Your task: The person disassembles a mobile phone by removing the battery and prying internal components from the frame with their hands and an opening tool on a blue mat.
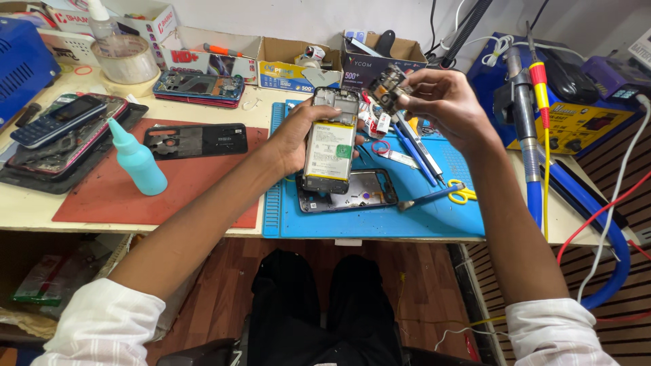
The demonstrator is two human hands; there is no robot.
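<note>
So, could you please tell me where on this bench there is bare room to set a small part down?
The red mat is bare between the teal bottle and the left hand, below the black back cover. The blue mat has a free strip along its front edge, under the phone frame and yellow scissors. Behind the right hand, tools and boxes crowd it.

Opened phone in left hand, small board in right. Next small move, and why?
Probably lower the small circuit board toward the top end of the opened phone. The right hand pinches the board just above and right of that end, apart from it, while the left hand holds the phone upright, battery facing up.
</note>
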